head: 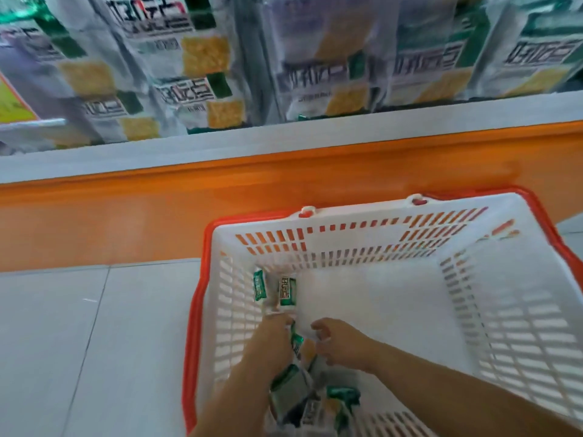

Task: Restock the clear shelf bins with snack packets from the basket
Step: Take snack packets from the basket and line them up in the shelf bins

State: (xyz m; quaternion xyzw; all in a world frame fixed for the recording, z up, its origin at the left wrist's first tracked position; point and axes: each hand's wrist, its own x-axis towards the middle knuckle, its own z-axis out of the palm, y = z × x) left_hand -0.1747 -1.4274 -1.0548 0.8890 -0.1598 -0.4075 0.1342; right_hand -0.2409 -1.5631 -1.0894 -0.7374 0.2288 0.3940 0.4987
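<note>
A white slotted basket (492,313) with an orange-red rim stands on the floor below the shelf. Several green-and-white snack packets lie along its left side: two upright ones (285,293) near the far-left corner and a loose pile (293,389) near me. Both my hands reach into the basket. My left hand (271,339) curls its fingers over packets at the left wall. My right hand (340,342) has bent fingers at a packet (298,342) between the two hands. Whether either hand truly grips a packet is blurred.
Above the orange shelf front (220,197) and its grey ledge (284,134), clear bins hold several large white, green and yellow snack bags (195,58). A yellow tag (12,102) shows at the far left. Grey tiled floor (94,342) lies left of the basket.
</note>
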